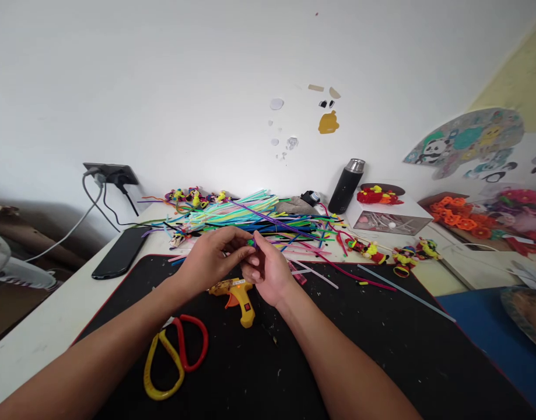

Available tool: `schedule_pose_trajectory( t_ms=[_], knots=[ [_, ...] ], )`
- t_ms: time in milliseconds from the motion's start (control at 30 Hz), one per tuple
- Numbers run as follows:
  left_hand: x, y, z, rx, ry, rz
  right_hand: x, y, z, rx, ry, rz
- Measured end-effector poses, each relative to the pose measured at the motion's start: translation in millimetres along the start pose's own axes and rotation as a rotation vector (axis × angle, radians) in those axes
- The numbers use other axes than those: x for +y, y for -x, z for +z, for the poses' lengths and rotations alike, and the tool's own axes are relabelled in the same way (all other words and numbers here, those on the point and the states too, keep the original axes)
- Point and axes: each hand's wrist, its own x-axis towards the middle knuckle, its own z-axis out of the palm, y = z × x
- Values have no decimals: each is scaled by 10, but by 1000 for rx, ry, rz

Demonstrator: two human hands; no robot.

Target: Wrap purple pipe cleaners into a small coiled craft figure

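Both hands meet over the far part of the black mat. My left hand [217, 256] pinches a small purple and green fuzzy piece [252, 243], which looks like pipe cleaner. My right hand [270, 269] is closed on the same piece from the other side, its fingers curled. Most of the piece is hidden by the fingertips. Just below the hands lies a yellow glue gun [245, 312] with an orange trigger. Scissors [182, 356] with one red and one yellow handle rest nearer me, their blades partly hidden under my left forearm.
A large heap of coloured pipe cleaners [250, 213] spreads behind the hands. Small pipe-cleaner figures [405, 259] stand at the right. A black phone [120, 254] lies at the left. A black bottle [347, 186] and a white box [390, 219] stand by the wall.
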Motion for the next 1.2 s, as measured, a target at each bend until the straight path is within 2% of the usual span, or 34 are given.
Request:
schedule_pose_trajectory(
  t_ms=[100, 233, 467, 733, 867, 1200],
  knots=[
    [-34, 2, -5, 19, -135, 83, 12, -12, -14, 21, 20, -1],
    [-65, -15, -1, 5, -125, 58, 25, -27, -37, 52, 46, -16],
    [-55, -37, 15, -102, 82, -95, 60, -27, -22, 158, 199, -147],
    [-115, -155, -107, 22, 485, -297, -39, 20, 10, 77, 209, -158],
    [-115, -171, -138, 86, 560, -296, -76, 16, 3, 96, 189, -187],
    [-145, -144, -77, 45, 459, -246, -78, -13, -25, 132, 250, -266]
  ],
)
